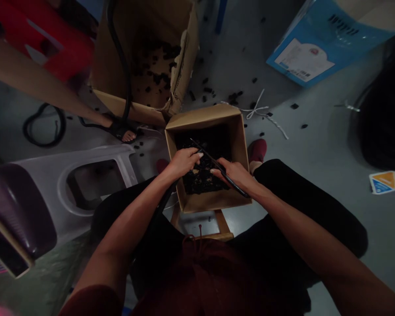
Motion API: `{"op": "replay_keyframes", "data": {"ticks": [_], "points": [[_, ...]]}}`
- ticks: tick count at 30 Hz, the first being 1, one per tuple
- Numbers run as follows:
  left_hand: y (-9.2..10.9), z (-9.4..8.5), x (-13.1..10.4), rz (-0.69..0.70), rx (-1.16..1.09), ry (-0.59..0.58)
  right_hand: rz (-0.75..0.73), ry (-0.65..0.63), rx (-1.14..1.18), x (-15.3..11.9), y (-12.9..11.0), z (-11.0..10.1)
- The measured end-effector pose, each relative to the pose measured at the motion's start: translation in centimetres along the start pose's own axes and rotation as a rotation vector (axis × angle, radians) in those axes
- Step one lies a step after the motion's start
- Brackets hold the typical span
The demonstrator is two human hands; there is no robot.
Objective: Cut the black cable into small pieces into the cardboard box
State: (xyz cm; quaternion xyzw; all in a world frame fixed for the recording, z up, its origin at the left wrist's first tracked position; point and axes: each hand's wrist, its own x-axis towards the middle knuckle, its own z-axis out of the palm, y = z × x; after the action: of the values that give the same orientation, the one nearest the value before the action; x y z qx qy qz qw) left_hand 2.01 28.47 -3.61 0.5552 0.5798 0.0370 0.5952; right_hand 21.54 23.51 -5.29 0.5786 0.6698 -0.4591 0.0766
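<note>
An open cardboard box (213,115) sits between my knees, with many small black pieces (200,181) inside. Over it, my left hand (184,161) is closed around a black strip or tube (164,199) that trails back under my forearm. My right hand (234,174) is wrapped round the dark handle of a thin-bladed cutting tool (206,153), whose blade points up and left, close beside the fingertips of my left hand. Whether the blade touches the strip is too dark to tell.
A larger cardboard box (128,103) with black pieces stands beyond, near another person's foot (127,135). A grey plastic stool (82,153) is at left, a blue carton (303,57) at upper right. Black bits and white string (256,109) lie on the floor.
</note>
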Motion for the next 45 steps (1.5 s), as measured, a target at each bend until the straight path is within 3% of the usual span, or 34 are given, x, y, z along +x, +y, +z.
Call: {"op": "replay_keyframes", "data": {"ticks": [11,17,22,31,38,40,43,45], "points": [[0.0,0.2,0.1,-0.046,-0.176,-0.06,0.041,0.038,0.061,0.2,0.0,-0.7],[0.1,0.2,-0.3,0.003,-0.226,-0.171,0.038,0.163,0.372,0.5,0.1,-1.5],[0.1,0.7,-0.5,0.076,-0.181,-0.254,-0.011,0.164,0.683,0.7,-0.2,-1.3],[0.4,2.0,-0.3,0.076,-0.209,-0.192,0.026,0.09,0.902,1.1,-1.2,-0.6],[0.8,2.6,-0.7,0.074,-0.287,-0.194,0.05,0.164,1.07,1.1,-1.4,-0.7],[1.2,2.6,-1.0,0.021,-0.357,-0.257,0.08,0.21,1.109,1.3,-1.0,-1.5],[1.8,2.2,-1.4,-0.007,-0.374,-0.352,0.083,0.39,1.171,1.9,0.4,-2.9],[1.8,1.8,-1.3,0.015,-0.275,-0.337,0.073,0.511,1.173,2.3,1.3,-3.7]]}}
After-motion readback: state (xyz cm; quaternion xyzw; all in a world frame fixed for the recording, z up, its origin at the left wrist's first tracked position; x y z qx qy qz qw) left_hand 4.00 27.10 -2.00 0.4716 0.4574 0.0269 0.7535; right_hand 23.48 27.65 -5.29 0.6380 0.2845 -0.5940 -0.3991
